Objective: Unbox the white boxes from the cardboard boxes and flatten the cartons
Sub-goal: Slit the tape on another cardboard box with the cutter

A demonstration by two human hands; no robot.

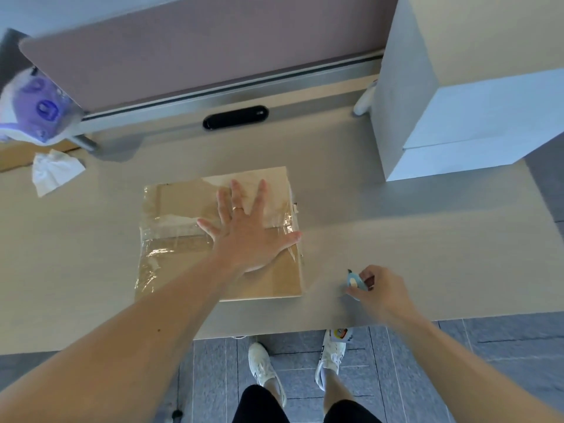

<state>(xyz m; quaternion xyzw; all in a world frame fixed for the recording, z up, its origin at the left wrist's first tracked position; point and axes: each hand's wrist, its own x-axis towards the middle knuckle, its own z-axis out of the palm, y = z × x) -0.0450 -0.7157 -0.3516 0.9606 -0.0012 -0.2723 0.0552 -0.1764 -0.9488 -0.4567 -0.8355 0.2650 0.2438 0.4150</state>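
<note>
Your right hand (pixel 378 290) pinches a cutter (pixel 355 281) | your left hand (pixel 250 236), fingers spread, presses the 1 taped carton (pixel 171 209) mid-desk | white boxes (pixel 457 117) stacked far right, seemingly unboxed; flattening likely unfinished

Left hand (pixel 247 236) is pressing flat, fingers spread, on the taped cardboard box (pixel 268 282) lying centre frame on the desk (pixel 396 227). Clear tape (pixel 158 248) is wrinkling across the box's left half. Right hand (pixel 384 293) is pinching a small blue cutter (pixel 355 280) at lower right, just beside the box's near right corner, tip pointing up. White boxes (pixel 457 117) are standing stacked at upper right. Crumpled tissue (pixel 55 172) is lying at left; a purple-and-white pack (pixel 39 111) is sitting at the upper left edge. White shoes (pixel 265 370) are showing at the bottom, on grey floor tiles.
</note>
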